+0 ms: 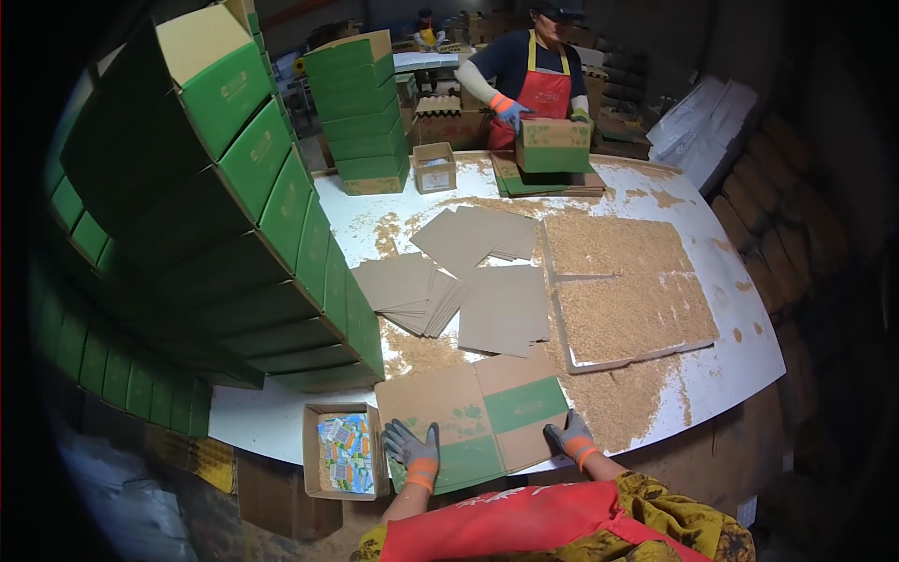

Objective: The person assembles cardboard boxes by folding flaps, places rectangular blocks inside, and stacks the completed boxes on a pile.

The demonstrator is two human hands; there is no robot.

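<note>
A flattened brown-and-green carton [448, 398] lies on the table in front of me. My left hand [412, 450], in a grey glove with an orange cuff, rests on the carton's left end with its fingers spread. At the opposite end my right hand [571, 437], gloved alike, touches the edge with thumb and fingers apart. Just left of my left hand stands an open cardboard box [316, 476] holding many small coloured packets [346, 451]. Beyond the carton, several grey-brown cardboard sheets [503, 304] lie in loose, overlapping piles.
Tall stacks of green boxes [267, 164] rise at left, with another stack [354, 112] farther back. Shallow trays [627, 290] covered in tan granules sit at right on the white table [740, 351]. Across it a co-worker [543, 80] handles a green-and-brown box [554, 145].
</note>
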